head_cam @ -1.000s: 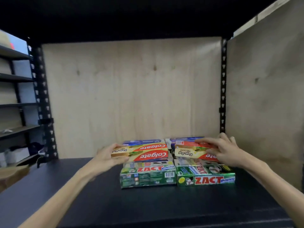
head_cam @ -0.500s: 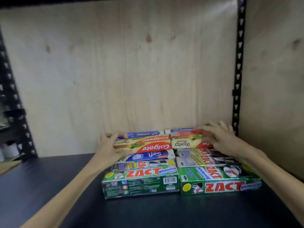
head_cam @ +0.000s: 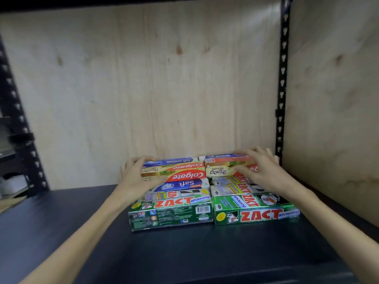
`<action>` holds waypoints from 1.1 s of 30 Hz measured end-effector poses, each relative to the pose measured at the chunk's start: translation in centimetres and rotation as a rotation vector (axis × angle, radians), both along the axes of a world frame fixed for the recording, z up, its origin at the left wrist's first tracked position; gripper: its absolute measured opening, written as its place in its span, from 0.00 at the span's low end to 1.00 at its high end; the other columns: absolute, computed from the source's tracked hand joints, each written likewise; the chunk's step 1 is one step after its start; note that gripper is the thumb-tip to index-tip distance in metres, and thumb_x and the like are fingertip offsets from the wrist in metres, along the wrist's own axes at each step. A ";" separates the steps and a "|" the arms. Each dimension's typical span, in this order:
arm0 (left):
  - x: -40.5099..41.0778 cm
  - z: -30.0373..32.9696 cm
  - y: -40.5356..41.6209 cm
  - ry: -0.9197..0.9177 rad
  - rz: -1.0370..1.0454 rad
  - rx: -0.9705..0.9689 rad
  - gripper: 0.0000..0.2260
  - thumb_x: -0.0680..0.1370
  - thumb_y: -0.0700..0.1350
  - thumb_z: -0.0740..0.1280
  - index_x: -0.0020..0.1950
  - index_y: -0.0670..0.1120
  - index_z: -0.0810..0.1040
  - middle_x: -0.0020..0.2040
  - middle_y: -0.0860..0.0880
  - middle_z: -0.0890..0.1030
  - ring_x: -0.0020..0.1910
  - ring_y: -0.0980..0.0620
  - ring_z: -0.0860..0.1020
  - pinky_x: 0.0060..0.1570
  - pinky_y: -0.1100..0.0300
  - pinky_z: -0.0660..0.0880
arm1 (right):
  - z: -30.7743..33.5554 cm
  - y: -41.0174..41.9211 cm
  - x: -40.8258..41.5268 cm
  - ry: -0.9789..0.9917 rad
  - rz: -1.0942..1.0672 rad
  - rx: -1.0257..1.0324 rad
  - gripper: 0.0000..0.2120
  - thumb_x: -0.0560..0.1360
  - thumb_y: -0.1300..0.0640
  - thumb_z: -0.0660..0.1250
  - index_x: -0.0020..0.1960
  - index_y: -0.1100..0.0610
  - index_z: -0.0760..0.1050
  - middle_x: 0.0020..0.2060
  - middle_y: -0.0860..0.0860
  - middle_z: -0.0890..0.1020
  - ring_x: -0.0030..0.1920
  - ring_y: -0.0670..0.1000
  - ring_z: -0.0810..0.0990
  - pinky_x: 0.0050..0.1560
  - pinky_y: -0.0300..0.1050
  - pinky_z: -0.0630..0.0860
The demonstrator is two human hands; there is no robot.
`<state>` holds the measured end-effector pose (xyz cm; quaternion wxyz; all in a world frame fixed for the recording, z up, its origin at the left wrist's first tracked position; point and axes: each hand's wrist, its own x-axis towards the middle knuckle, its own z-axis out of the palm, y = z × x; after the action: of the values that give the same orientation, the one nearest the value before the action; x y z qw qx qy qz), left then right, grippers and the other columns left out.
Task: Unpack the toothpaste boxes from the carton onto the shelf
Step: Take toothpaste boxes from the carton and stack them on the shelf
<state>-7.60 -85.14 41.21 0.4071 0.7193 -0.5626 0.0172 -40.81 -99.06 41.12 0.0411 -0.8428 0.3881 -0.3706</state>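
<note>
In the head view we reach both arms into the shelf bay, and we take the green ZACT box on the left [head_cam: 171, 212] as our landmark; it lies flat on the dark shelf board [head_cam: 61, 232] at the front of the toothpaste boxes, with a second green ZACT box [head_cam: 255, 211] touching its right end. Behind the landmark the boxes rise in rows toward the plywood back panel [head_cam: 143, 89]: a Safi box [head_cam: 180, 184] just behind it, then a red Colgate box [head_cam: 184, 174] higher up, packed tight so the block stays square.

Our left hand [head_cam: 135, 177] sits behind and left of the landmark, its fingers curled round the left end of the Colgate box and the thumb on the near side, so we judge it grips that end to steady or nudge the row; our right hand [head_cam: 261, 170] lies behind the second ZACT box, fingers spread fairly straight across a cream and orange box [head_cam: 220, 171] on top, pressing rather than pinching, probably to seat it level with its neighbours.

The carton does not show here; the black upright post [head_cam: 282, 78] stands behind and right of the whole block, close to our right hand.

We judge this a tidying step, with the boxes already on the shelf.
</note>
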 end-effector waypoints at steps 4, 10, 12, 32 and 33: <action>-2.8 -0.4 3.1 -0.042 -0.025 -0.067 0.31 0.67 0.67 0.76 0.66 0.57 0.74 0.60 0.56 0.74 0.66 0.52 0.67 0.68 0.51 0.66 | -0.2 4.7 0.3 -0.084 -0.007 0.012 0.25 0.77 0.39 0.67 0.71 0.42 0.70 0.59 0.47 0.74 0.63 0.51 0.65 0.63 0.52 0.60; -8.0 -2.9 9.8 -0.015 -0.030 -0.251 0.24 0.68 0.67 0.71 0.61 0.61 0.73 0.48 0.64 0.82 0.58 0.58 0.76 0.59 0.53 0.66 | -2.4 13.0 0.7 -0.189 0.042 0.007 0.24 0.75 0.41 0.70 0.69 0.43 0.73 0.59 0.45 0.75 0.63 0.52 0.68 0.59 0.47 0.61; -9.8 -3.9 12.8 -0.021 -0.026 -0.286 0.23 0.72 0.63 0.73 0.63 0.61 0.72 0.50 0.64 0.81 0.59 0.59 0.73 0.60 0.54 0.64 | -3.7 16.4 1.0 -0.225 0.074 -0.006 0.23 0.75 0.41 0.70 0.69 0.43 0.73 0.58 0.44 0.75 0.62 0.51 0.70 0.63 0.49 0.64; -16.6 -46.7 32.6 0.144 0.075 0.362 0.20 0.76 0.56 0.65 0.67 0.54 0.70 0.58 0.51 0.73 0.59 0.47 0.75 0.59 0.50 0.71 | -46.6 40.9 0.3 -0.132 -0.281 0.601 0.22 0.79 0.48 0.66 0.70 0.50 0.67 0.60 0.49 0.80 0.58 0.53 0.82 0.51 0.47 0.77; -16.5 -48.8 32.8 0.157 0.064 0.453 0.20 0.77 0.55 0.67 0.68 0.55 0.70 0.61 0.51 0.72 0.61 0.47 0.75 0.61 0.50 0.69 | -48.4 41.0 -0.2 -0.067 -0.309 0.664 0.24 0.79 0.47 0.65 0.72 0.53 0.65 0.64 0.51 0.79 0.60 0.54 0.81 0.53 0.48 0.77</action>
<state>-24.08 -52.30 -7.57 0.2772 0.8089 -0.4956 -0.1524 -40.96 -58.06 -7.30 0.2688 -0.7022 0.6085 -0.2537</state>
